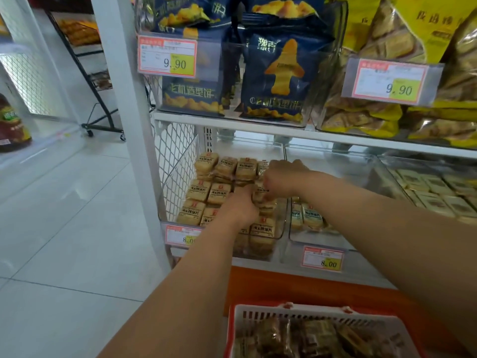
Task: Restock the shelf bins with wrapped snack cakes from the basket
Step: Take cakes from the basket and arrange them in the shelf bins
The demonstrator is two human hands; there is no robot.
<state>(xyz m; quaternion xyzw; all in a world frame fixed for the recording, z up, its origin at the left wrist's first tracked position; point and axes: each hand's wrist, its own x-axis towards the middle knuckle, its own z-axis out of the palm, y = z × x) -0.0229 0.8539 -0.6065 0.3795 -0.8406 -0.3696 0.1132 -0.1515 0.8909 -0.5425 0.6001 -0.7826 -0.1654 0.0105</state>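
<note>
A clear shelf bin (280, 236) on the lower shelf is packed with rows of tan wrapped snack cakes (198, 189). Both my hands are inside it. My left hand (238, 205) lies over the cakes in the bin's middle, fingers curled down among them. My right hand (281, 177) is curled over cakes near the bin's right side, and its fingertips are hidden. What each hand holds is not plain. The red and white basket (258, 315) sits at the bottom of the view with several darker wrapped cakes (317, 334) in it.
A second clear bin (343, 236) to the right holds a few cakes. Further right lie flat pale packets (438, 192). The shelf above carries blue snack bags (278, 73) and yellow bags (387, 117) with price tags. A white post (134, 125) stands left; tiled floor beyond.
</note>
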